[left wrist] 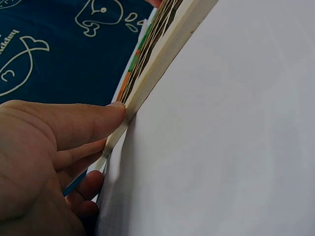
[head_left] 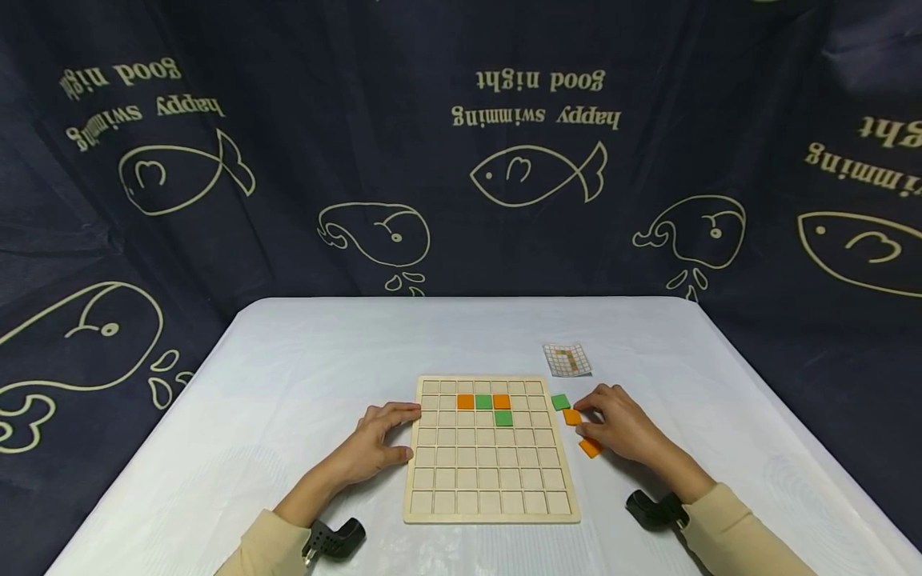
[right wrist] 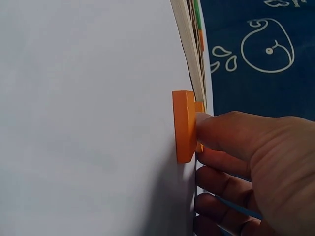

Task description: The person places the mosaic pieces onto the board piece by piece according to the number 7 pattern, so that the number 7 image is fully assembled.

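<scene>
A wooden grid board [head_left: 468, 480] lies flat on the table. Two orange tiles and a green tile [head_left: 483, 402] sit in one of its upper rows, with another green tile [head_left: 503, 418] just below the right-hand orange one. My left hand [head_left: 367, 448] rests against the board's left edge, thumb and fingertips touching the side. Beyond the right edge, my right hand [head_left: 621, 424] pinches an orange tile [head_left: 572, 417] between thumb and forefinger, low over the table. A second orange tile [head_left: 591, 447] lies nearer me, under the thumb side; a loose green tile [head_left: 560, 402] lies farther off.
Past the board's upper right corner is a small pattern card [head_left: 567, 360] printed with a coloured grid. The white-covered table [head_left: 324, 344] ends at a dark curtain [head_left: 360, 120] with fish and whale drawings.
</scene>
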`<state>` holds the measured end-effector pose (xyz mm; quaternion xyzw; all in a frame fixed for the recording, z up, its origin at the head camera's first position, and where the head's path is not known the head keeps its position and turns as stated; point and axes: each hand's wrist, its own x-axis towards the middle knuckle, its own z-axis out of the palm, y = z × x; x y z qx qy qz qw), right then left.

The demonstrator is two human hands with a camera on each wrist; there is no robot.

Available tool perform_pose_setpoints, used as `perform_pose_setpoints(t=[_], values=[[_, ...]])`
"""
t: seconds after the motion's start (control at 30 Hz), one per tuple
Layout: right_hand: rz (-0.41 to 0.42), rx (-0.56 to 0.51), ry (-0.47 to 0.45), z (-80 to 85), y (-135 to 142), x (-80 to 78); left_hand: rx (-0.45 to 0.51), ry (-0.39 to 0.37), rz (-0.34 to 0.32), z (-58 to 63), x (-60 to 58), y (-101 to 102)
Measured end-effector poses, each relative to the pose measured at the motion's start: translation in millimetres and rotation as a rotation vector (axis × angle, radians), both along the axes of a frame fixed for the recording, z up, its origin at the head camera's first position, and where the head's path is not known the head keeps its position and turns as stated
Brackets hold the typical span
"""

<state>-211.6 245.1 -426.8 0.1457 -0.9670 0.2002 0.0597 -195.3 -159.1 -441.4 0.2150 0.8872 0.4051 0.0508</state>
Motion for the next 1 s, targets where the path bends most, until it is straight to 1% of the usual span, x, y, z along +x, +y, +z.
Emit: perform_pose_setpoints(t=[0.27, 0.53, 0.73, 1.0], values=[[0.003, 0.000, -0.007, -0.5, 2.3, 1.0, 0.008, -0.002, -0.004, 0.5, 0.5, -0.3], [0.021, 0.001, 0.022, -1.4, 4.4, 1.2, 0.012, -0.002, -0.004, 0.2, 0.3, 0.0], [0.008, -0.013, 0.003, -2.9, 4.7, 0.2, 0.009, -0.006, -0.004, 0.3, 0.8, 0.0], [-0.005, -0.004, 0.009, -3.6, 4.4, -0.3, 0.007, -0.002, -0.005, 1.0, 0.9, -0.1]])
